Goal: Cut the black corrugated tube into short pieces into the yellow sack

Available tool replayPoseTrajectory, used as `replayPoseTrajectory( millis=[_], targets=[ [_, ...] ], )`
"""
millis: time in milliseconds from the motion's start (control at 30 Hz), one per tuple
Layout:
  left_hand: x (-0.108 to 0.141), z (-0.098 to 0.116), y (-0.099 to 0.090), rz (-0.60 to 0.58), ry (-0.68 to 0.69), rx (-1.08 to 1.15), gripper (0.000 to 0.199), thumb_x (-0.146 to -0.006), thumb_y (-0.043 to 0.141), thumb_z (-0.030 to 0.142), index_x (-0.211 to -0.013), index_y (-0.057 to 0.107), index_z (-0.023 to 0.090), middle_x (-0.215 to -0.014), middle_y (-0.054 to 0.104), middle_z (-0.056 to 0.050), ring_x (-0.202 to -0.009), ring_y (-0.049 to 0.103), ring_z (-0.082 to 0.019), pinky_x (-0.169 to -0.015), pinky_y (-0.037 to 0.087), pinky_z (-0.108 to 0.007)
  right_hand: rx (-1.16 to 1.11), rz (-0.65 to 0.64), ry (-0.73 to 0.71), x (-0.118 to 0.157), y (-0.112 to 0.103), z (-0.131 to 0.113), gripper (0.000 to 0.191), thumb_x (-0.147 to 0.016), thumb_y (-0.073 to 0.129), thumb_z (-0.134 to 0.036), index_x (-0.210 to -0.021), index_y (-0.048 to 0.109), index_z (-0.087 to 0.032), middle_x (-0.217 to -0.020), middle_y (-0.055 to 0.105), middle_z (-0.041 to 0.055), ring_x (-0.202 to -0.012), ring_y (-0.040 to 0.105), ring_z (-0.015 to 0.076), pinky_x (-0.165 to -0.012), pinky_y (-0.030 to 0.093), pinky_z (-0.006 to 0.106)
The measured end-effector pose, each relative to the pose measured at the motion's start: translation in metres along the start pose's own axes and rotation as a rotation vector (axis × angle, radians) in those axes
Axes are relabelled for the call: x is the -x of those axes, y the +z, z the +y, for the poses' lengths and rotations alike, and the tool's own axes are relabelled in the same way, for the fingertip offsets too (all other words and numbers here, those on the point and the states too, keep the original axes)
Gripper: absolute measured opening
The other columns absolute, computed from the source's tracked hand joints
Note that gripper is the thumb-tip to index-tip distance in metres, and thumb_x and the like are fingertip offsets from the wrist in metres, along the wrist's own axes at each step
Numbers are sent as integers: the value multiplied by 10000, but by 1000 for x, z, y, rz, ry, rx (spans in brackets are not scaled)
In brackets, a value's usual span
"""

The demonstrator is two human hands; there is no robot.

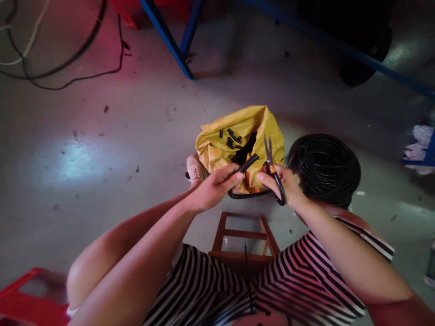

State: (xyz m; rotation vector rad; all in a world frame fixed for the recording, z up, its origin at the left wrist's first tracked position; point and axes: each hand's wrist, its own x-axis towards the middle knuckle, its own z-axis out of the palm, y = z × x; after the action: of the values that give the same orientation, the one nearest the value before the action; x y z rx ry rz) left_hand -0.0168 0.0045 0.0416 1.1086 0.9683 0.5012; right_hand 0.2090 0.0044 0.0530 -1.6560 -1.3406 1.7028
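My left hand [222, 181] is closed round a short bundle of black tubing [248, 163], whose ribbed end sticks out toward the right. In my right hand [283, 181] are scissors [271, 165] with black handles; their blades point away from me and stand slightly apart. The blades are to the right of the tubing and do not touch it. Below and beyond both hands a yellow sack [241, 118] lies open, with several short black pieces [230, 142] on its inner side.
A coil of black tubing [326, 170] sits right of the sack. A wooden stool [244, 234] is between my legs. Blue metal legs [170, 40] stand ahead, cables [74, 80] lie at the upper left, and a red stool [30, 296] is at the lower left.
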Motion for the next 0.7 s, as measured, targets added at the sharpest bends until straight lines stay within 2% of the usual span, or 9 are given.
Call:
replayPoseTrajectory(
  millis=[133,300,433,700],
  targets=[
    [1,-2,-7,118,-12,14,355,-1037,478,500,-841,486,204,-698,432,29,-612,385,-125,-558,329,-265,46,-123,-5,7,5,6,434,-826,712,-599,-838,551,-196,-750,509,-20,-699,469,140,-645,375,272],
    [3,-1,-5,243,6,-48,265,-1019,517,477,-1028,557,215,-706,443,26,-640,404,-150,-578,361,-282,100,-194,64,13,10,14,477,-872,633,-666,-857,518,-203,-757,514,-27,-706,473,139,-667,361,273],
    [3,7,-3,215,24,-68,273,-1009,530,471,-941,555,208,-721,434,19,-652,392,-148,-599,366,-290,151,-221,82,12,11,11,487,-856,647,-673,-874,524,-202,-764,500,-29,-714,462,140,-668,358,267],
    [2,10,-1,170,69,-121,270,-1005,532,439,-964,577,176,-819,519,-13,-750,467,-157,-670,403,-296,190,-259,48,15,15,6,460,-858,658,-637,-908,556,-191,-819,554,-7,-763,499,156,-701,385,270]
  ],
)
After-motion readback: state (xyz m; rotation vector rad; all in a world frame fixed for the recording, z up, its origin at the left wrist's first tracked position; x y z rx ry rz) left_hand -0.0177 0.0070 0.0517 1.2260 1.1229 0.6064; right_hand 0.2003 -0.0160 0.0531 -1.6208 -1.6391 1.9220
